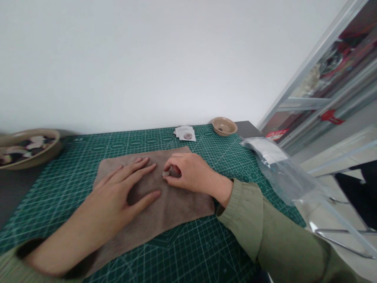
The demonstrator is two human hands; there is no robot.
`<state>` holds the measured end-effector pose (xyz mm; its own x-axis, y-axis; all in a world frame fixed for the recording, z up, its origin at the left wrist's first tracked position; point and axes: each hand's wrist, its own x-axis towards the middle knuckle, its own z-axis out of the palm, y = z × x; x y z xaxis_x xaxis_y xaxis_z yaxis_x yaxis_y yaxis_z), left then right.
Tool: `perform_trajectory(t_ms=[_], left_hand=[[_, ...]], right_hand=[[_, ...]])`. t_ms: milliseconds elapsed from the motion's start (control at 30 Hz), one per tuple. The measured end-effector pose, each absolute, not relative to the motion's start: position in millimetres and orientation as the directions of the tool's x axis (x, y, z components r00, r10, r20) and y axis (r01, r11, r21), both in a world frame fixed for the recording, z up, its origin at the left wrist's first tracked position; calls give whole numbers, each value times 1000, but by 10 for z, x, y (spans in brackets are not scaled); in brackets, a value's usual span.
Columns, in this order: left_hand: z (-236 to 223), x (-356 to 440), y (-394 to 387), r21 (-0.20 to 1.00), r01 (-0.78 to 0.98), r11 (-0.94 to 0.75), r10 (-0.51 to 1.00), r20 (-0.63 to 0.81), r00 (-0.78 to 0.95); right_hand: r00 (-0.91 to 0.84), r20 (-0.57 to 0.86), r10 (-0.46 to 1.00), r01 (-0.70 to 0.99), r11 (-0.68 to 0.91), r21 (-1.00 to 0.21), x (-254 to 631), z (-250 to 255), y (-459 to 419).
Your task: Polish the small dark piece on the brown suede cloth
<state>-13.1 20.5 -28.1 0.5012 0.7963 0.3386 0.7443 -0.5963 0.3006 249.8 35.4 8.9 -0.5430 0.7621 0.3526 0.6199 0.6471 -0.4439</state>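
Note:
A brown-grey cloth (176, 204) lies spread on a green cutting mat (88, 165). My left hand (118, 196) rests flat on the cloth, fingers stretched out and apart, holding nothing. My right hand (191, 173) sits just to its right on the cloth, fingers curled in a pinch round a small pale object (165, 173) at its fingertips. What the object is I cannot make out. Green sleeves cover both forearms.
A wide shallow bowl (26, 147) with dark and pale pieces stands at the far left. A small tan bowl (224, 126) and a few small packets (185, 133) sit at the back. Clear plastic bags (277, 165) lie at the mat's right edge. A metal-framed shelf (324, 98) stands beyond.

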Motion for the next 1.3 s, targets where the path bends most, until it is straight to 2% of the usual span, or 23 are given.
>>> perform_trajectory(t_ms=[567, 733, 900, 1300], left_hand=[[-241, -113, 185, 307, 747, -589, 804, 308, 508], [-248, -122, 183, 310, 745, -592, 803, 314, 507], [-183, -95, 144, 298, 747, -594, 802, 298, 518], [-87, -48, 80, 306, 764, -568, 822, 254, 509]], right_hand=[[-521, 324, 789, 639, 613, -465, 2470, 69, 357], [-569, 335, 751, 583, 656, -479, 2463, 69, 361], [-528, 323, 785, 627, 618, -475, 2473, 87, 346], [-550, 331, 766, 582, 636, -506, 2458, 58, 343]])
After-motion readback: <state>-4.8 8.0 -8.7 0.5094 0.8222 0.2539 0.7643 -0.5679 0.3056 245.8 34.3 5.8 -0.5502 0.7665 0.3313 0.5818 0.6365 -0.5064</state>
